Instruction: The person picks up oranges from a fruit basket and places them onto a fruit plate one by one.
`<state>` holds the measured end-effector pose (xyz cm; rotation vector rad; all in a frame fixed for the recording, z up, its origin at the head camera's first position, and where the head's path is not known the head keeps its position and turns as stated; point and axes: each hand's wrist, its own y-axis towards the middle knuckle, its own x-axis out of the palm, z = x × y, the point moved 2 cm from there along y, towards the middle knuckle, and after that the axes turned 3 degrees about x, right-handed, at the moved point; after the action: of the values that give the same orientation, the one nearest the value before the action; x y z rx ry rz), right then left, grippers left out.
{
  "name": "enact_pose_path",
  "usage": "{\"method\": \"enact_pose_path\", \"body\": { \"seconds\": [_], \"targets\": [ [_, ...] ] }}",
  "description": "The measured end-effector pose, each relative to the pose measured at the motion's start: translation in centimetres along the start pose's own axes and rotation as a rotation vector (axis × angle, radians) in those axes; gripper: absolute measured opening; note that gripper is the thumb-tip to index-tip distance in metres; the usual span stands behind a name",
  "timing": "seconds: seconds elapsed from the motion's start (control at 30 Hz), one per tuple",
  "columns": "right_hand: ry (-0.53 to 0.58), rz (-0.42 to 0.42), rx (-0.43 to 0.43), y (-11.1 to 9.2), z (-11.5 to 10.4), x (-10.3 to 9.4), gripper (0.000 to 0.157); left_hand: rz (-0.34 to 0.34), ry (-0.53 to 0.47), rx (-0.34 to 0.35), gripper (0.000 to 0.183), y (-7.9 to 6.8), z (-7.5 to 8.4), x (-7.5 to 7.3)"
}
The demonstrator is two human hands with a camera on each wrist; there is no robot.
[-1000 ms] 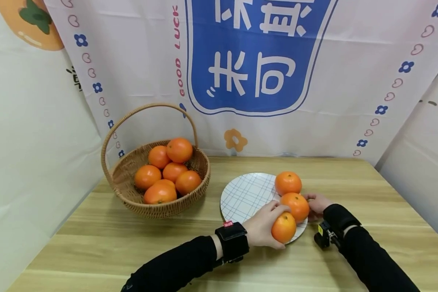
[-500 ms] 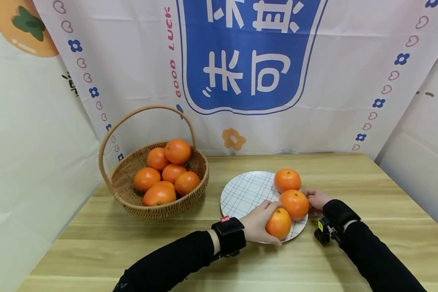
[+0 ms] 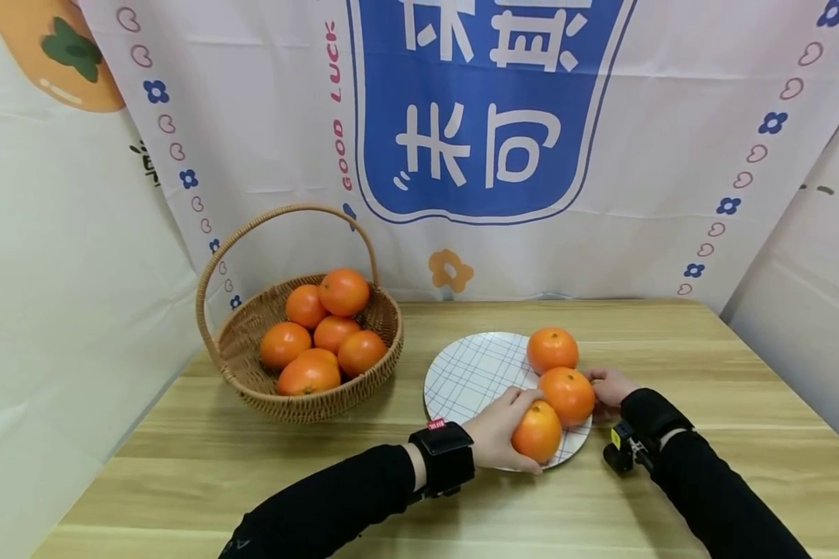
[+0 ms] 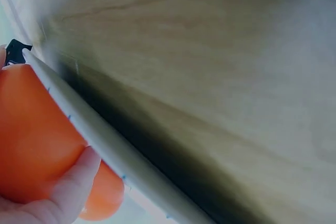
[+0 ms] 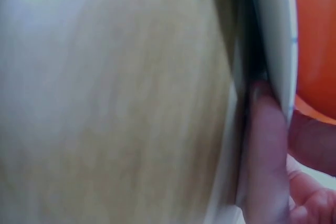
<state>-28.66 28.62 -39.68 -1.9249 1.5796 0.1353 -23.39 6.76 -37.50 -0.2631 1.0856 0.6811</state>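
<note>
My left hand point(image 3: 498, 433) curls round an orange point(image 3: 537, 432) at the near right part of a round white plate point(image 3: 475, 373) with blue grid lines. In the left wrist view the thumb point(image 4: 73, 187) presses the held orange point(image 4: 34, 129) close to the plate's rim. A second orange point(image 3: 566, 396) sits on the plate beside it, and a third orange point(image 3: 552, 351) lies behind. At the plate's right edge is my right hand point(image 3: 610, 392). The right wrist view shows one digit point(image 5: 268, 145) under the plate's rim point(image 5: 278, 40) and another above it, near an orange point(image 5: 317, 40).
Back left on the wooden table point(image 3: 671, 349) stands a wicker basket point(image 3: 322, 402) with a tall arched handle, holding several oranges. A printed white cloth point(image 3: 280, 140) hangs behind the table. The left part of the plate shows its bare surface.
My left hand has shifted slightly left with the orange it grips. The right hand stays at the plate's edge, and the other oranges keep their places. The head view has wavered a little.
</note>
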Motion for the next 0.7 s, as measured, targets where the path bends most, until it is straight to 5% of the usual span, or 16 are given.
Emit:
{"method": "enact_pose_path", "body": {
  "seconds": [0.27,0.47,0.7],
  "targets": [
    [-0.026,-0.009,-0.013,-0.1,0.0,0.1,0.039,0.001,0.015,-0.013,0.087,-0.3,0.1,-0.1],
    [-0.04,-0.012,-0.047,-0.2,0.0,0.4,0.035,-0.016,0.077,-0.082,0.109,-0.8,0.2,-0.3],
    [0.016,-0.018,-0.047,0.3,0.3,0.3,0.038,-0.023,0.088,-0.18,0.093,-0.7,0.5,-2.7]
  ]
}}
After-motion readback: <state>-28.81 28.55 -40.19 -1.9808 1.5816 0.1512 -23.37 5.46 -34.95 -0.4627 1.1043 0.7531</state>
